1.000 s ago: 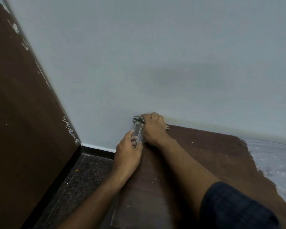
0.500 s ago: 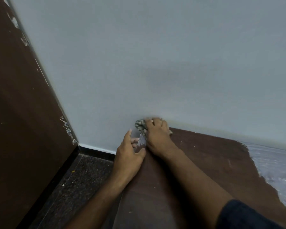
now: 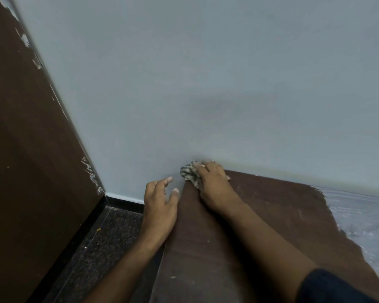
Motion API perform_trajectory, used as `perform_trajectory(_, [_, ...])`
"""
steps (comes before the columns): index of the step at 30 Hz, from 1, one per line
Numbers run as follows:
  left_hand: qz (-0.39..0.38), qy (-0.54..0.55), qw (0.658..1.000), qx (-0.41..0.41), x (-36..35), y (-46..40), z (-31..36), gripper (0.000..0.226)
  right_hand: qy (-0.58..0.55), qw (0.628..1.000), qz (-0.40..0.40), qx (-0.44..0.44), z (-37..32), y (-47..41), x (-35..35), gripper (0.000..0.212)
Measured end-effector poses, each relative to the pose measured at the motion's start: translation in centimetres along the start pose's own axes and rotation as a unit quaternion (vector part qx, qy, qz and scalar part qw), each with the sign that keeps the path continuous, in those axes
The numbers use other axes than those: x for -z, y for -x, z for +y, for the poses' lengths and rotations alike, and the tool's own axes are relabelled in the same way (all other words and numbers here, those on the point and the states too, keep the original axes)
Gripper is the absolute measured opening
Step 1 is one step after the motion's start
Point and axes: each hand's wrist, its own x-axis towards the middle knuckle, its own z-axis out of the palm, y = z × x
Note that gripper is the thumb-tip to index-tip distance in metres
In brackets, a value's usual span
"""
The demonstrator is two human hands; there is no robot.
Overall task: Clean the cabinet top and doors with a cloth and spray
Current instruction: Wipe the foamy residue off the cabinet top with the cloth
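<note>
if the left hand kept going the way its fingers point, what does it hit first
Most likely the grey wall just beyond the left hand, beside the cabinet top corner; nothing lies between, though depth is hard to judge.

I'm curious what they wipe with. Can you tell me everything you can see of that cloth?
The cloth is a small crumpled rag, soft-looking, with a grey and pale mottled pattern. It lies bunched at the back left corner of the brown cabinet top, against the wall. The right hand presses on it and covers most of it.
</note>
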Motion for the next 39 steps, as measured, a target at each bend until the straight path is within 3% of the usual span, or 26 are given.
perform_trajectory(4, [0.02,-0.008,1.0,-0.016,0.4,-0.5,0.3,0.03,-0.026,0.991,-0.039,0.127,-3.8,4.7,-0.9,0.044])
perform_trajectory(7, [0.003,-0.032,0.998,-0.058,0.4,-0.6,0.4,0.025,-0.029,0.98,-0.058,0.185,-2.5,8.0,0.6,0.046])
perform_trajectory(9, [-0.027,-0.067,0.993,-0.096,0.3,-0.5,0.2,0.024,-0.017,0.989,-0.033,0.145,0.9,7.9,1.8,0.048])
perform_trajectory(14, [-0.084,-0.141,0.973,-0.162,-0.3,-0.4,0.6,0.028,0.018,0.996,0.032,-0.076,5.2,4.5,3.0,0.047])
perform_trajectory(16, [-0.094,-0.162,0.97,-0.155,-0.8,-0.7,0.8,0.034,0.019,0.998,0.025,-0.061,3.1,5.8,2.0,0.048])
perform_trajectory(18, [-0.097,-0.164,0.973,-0.13,-1.2,-1.1,1.0,0.04,0.014,1.0,-0.004,0.016,1.3,8.3,1.8,0.049])
perform_trajectory(21, [-0.103,-0.133,0.981,-0.095,-1.1,-1.6,0.8,0.043,0.029,0.998,-0.019,0.048,3.8,8.3,4.1,0.049])
perform_trajectory(22, [-0.105,-0.12,0.983,-0.087,-1.0,-1.5,0.6,0.044,0.031,0.999,0.002,0.024,5.6,7.8,4.9,0.052])
perform_trajectory(26, [-0.105,-0.089,0.989,-0.052,-0.1,-1.4,-0.4,0.047,0.054,0.974,0.089,-0.203,10.4,6.2,6.1,0.043])
perform_trajectory(29, [-0.109,-0.049,0.993,-0.006,-0.1,-1.8,-0.5,0.043,0.088,0.957,0.077,-0.265,9.0,4.9,5.0,0.047])
perform_trajectory(32, [-0.112,-0.007,0.993,0.026,-0.8,-1.9,-0.4,0.038,0.076,0.964,0.056,-0.248,6.1,3.8,4.3,0.048])
perform_trajectory(39, [-0.091,-0.004,0.996,0.024,-0.6,-1.4,-0.8,0.033,0.062,0.992,-0.014,-0.112,-2.5,-1.6,-0.2,0.05])
